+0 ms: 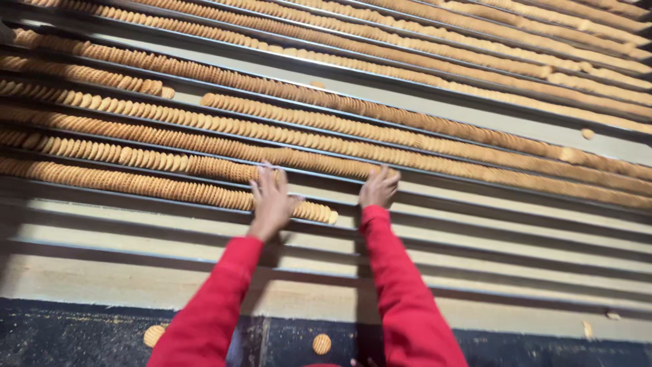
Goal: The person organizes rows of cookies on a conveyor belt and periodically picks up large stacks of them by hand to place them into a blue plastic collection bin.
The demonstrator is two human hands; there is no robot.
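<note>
Cookies [136, 182] stand in long rows on the belt [475, 224] (two lie on the floor). Left hand [270, 198] rests open on one row's end, right hand [379, 187] open beside it, holding nothing

Both arms stretched forward from the near edge, red sleeves down to the wrists, forearms angling slightly toward each other. Left hand [270, 197] palm down, fingers [266, 175] spread and pointing far, wrist bent back a little. Right hand [379, 187] sits just right of it, slightly farther out, fingers curled down, knuckles up. Hands are near each other but apart, not touching. Neither hand is closed into a fist.
</note>
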